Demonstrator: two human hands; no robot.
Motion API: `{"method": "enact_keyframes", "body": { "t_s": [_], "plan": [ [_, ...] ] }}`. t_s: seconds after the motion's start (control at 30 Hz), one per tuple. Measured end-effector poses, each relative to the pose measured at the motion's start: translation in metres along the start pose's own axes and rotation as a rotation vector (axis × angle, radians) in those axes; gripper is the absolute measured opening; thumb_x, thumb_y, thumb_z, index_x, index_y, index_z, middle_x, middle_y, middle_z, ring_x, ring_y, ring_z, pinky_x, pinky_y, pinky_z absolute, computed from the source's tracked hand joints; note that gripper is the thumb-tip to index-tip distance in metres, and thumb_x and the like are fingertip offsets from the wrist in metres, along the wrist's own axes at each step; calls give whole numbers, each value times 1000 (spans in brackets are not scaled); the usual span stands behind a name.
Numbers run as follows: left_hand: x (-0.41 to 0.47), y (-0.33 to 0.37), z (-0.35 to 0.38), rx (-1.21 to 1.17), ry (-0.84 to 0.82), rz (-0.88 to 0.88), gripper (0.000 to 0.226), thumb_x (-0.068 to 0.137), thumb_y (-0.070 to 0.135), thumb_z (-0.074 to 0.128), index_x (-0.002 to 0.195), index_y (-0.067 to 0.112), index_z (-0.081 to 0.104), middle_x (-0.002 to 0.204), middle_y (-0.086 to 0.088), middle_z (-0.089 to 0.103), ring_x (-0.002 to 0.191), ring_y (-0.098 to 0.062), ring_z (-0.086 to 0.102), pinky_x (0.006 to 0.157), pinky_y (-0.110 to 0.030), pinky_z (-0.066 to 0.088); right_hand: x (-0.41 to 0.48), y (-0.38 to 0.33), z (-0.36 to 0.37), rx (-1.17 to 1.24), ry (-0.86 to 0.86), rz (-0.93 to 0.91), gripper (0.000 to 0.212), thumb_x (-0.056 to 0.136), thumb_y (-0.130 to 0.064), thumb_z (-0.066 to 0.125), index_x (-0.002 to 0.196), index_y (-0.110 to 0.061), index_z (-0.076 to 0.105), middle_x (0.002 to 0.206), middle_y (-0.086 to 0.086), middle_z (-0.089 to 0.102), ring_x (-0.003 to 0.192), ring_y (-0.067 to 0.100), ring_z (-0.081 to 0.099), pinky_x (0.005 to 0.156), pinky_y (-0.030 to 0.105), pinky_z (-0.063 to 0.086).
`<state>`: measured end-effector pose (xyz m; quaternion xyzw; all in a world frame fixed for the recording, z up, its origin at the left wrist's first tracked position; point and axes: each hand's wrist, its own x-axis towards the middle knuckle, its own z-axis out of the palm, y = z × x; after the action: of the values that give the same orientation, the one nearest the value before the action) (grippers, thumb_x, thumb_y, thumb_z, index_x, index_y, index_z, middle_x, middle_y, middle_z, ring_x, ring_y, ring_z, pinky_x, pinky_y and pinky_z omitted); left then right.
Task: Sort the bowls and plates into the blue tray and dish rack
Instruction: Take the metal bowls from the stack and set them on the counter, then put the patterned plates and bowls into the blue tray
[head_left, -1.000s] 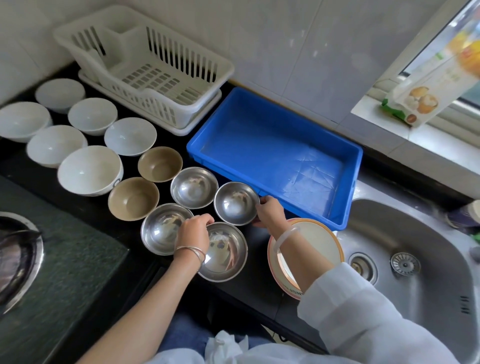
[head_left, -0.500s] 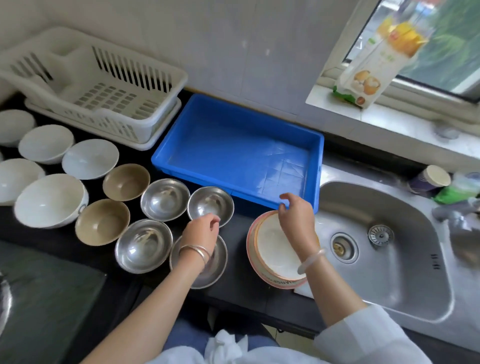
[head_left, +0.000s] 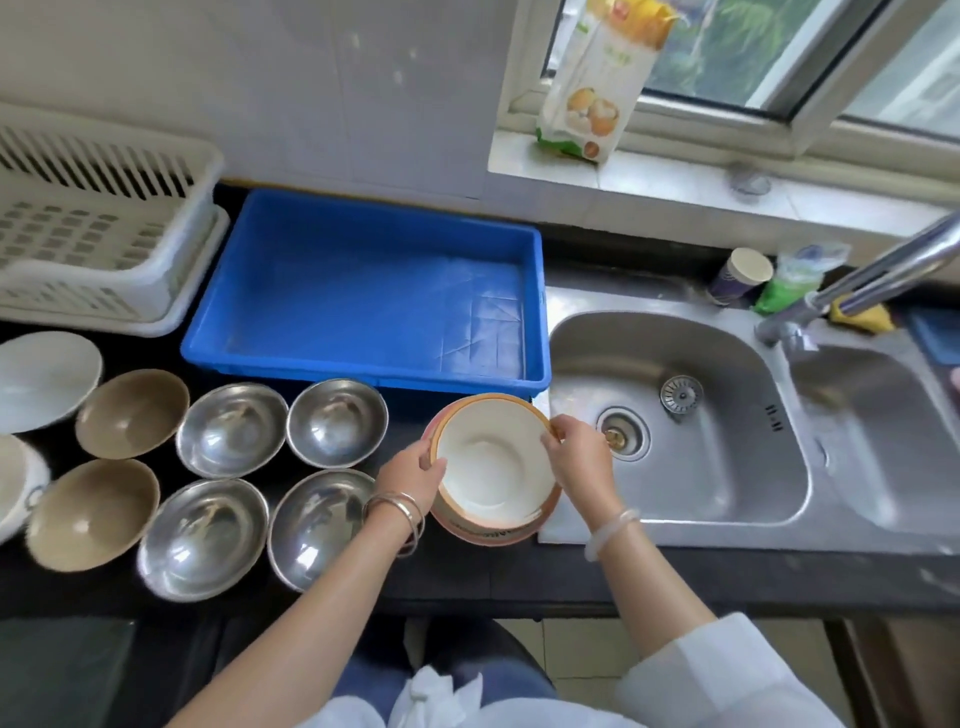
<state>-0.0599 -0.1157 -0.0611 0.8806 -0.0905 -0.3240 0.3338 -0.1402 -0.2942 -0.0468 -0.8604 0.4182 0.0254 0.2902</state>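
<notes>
Nearest the viewer, the left hand (head_left: 413, 475) and right hand (head_left: 576, 452) grasp opposite rims of the stack of plates (head_left: 491, 462), fingers curled on its edges. The stack sits on the dark counter, touching the sink (head_left: 675, 457) surround. Whether one plate or the whole stack is held cannot be told. To lift well, both grips should stay level so that no plate slides. Left of the stack stand four steel bowls (head_left: 232, 428). Beyond lies the blue tray (head_left: 363, 291), nothing in it, and at far left the dish rack (head_left: 104, 244).
</notes>
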Motion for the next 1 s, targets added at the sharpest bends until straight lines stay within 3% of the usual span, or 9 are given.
{"method": "enact_keyframes", "body": {
  "t_s": [0.07, 0.27, 0.4, 0.47, 0.53, 0.67, 0.8, 1.0],
  "plan": [
    [3, 0, -5, -6, 52, 10, 19, 90, 21, 48, 102, 16, 61, 74, 9, 55, 73, -14, 52, 58, -24, 36, -8, -1, 3, 10, -10, 12, 16, 92, -20, 53, 98, -10, 64, 85, 6, 63, 81, 26, 57, 61, 27, 32],
    [14, 5, -21, 64, 121, 30, 17, 89, 13, 43, 92, 13, 59, 75, -3, 56, 65, -19, 48, 56, -27, 37, -24, -6, 11, 63, -66, 66, 27, 93, -27, 55, 113, -10, 61, 107, 12, 64, 97, 28, 59, 76, 29, 42],
    [14, 9, -25, 202, 221, 47, 24, 87, 9, 41, 99, 8, 62, 94, -13, 59, 79, -27, 52, 67, -35, 43, -31, -13, 14, 88, -50, 76, 23, 91, -26, 57, 107, -9, 63, 105, 9, 61, 94, 26, 58, 74, 30, 44],
    [12, 11, -26, 291, 253, 63, 25, 88, 9, 42, 102, 8, 62, 102, -15, 59, 88, -30, 53, 73, -37, 45, -33, -17, 15, 35, 8, 60, 18, 91, -23, 56, 100, -10, 64, 100, 8, 57, 91, 26, 56, 75, 31, 44],
    [12, 13, -26, 303, 253, 86, 24, 89, 9, 42, 100, 7, 63, 97, -14, 63, 82, -27, 53, 67, -35, 43, -35, -19, 16, 33, 29, 52, 10, 91, -19, 55, 88, -12, 61, 84, 4, 57, 79, 24, 55, 64, 29, 41],
    [12, 15, -30, 269, 237, 114, 21, 88, 8, 45, 96, 9, 65, 87, -11, 68, 74, -25, 56, 63, -32, 44, -37, -17, 13, 61, 17, 47, 22, 88, -13, 54, 67, -12, 48, 63, 1, 48, 62, 21, 45, 46, 24, 27],
    [11, 30, -37, 164, 220, 159, 19, 83, 8, 51, 94, 11, 66, 89, -7, 71, 80, -26, 62, 68, -32, 50, -33, -14, -8, 78, 53, 37, 21, 82, -11, 53, 63, -9, 46, 59, 6, 45, 58, 22, 36, 49, 31, 27],
    [10, 71, -26, 143, 129, 224, 13, 79, 14, 54, 85, 22, 63, 79, 4, 63, 79, -21, 59, 65, -24, 39, -27, 7, -50, 94, 161, 83, 15, 75, -10, 53, 61, -8, 49, 56, 5, 44, 56, 22, 33, 46, 29, 26]
  ]
}}
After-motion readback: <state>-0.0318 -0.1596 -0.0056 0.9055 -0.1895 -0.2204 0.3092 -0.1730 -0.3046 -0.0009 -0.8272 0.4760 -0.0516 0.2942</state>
